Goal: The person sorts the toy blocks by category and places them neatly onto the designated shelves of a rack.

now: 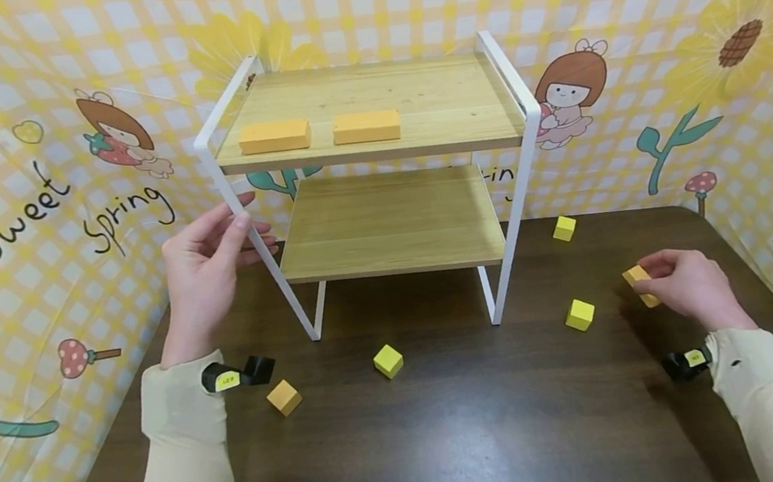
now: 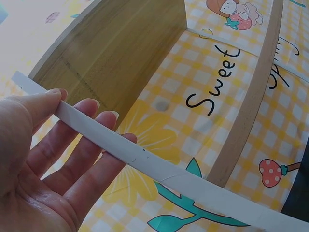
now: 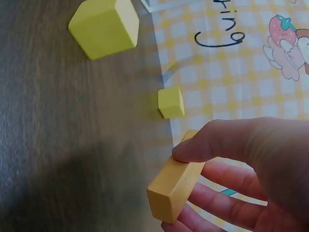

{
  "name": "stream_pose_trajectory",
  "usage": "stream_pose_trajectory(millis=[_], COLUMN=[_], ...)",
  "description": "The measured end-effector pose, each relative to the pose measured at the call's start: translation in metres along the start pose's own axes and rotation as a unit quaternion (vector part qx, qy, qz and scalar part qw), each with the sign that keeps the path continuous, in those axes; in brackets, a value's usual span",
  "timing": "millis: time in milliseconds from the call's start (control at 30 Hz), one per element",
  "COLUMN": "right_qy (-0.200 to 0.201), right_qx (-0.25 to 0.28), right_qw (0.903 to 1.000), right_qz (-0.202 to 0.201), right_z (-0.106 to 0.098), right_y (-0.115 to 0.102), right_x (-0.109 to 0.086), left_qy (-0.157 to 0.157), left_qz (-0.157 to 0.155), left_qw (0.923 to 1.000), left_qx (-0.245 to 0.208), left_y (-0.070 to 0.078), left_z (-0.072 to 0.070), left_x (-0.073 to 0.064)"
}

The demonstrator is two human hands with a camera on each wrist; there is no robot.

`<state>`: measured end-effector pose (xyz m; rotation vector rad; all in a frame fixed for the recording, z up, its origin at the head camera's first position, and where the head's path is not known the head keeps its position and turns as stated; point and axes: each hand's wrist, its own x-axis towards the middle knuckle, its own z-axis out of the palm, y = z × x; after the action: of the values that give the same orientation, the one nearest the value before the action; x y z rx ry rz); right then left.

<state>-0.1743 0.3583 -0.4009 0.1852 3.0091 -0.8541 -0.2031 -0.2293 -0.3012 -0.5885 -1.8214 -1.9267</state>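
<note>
A two-tier shelf [image 1: 384, 221] with light wood boards and white metal legs stands on the dark table. My left hand [image 1: 202, 261] pinches its front left leg [image 2: 140, 154], thumb on one side and fingertips behind. Off to the right, my right hand [image 1: 694, 290] holds an orange rectangular block [image 3: 176, 186] between thumb and fingers, over the table. On the top board, one orange block [image 1: 274, 138] lies to the left of another orange block [image 1: 367, 127], a gap between them. A yellow cube [image 1: 580, 315] sits just left of the right hand.
Farther back is another yellow cube [image 1: 564, 229]. In front of the shelf are a third yellow cube [image 1: 388, 361] and, near the left sleeve, an orange block [image 1: 284, 398]. Yellow checked cloth [image 1: 357, 17] walls the dark table [image 1: 457, 443] at the back and sides.
</note>
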Motion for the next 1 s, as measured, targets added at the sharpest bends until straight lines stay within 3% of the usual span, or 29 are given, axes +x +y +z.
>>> stream_pose_trajectory(millis=[500, 1000], right_qy=[-0.002, 0.029], right_qx=[0.030, 0.021], right_qw=[0.9993, 0.9975], right_qz=[-0.021, -0.061], right_z=[0.000, 0.001], right_y=[-0.022, -0.036], right_x=[-0.007, -0.009], left_qy=[0.000, -0.003], left_qz=[0.002, 0.003], left_qw=[0.9999, 1.0000], left_qx=[-0.011, -0.002], left_y=[0.000, -0.001], left_z=[0.000, -0.001], left_x=[-0.001, -0.001])
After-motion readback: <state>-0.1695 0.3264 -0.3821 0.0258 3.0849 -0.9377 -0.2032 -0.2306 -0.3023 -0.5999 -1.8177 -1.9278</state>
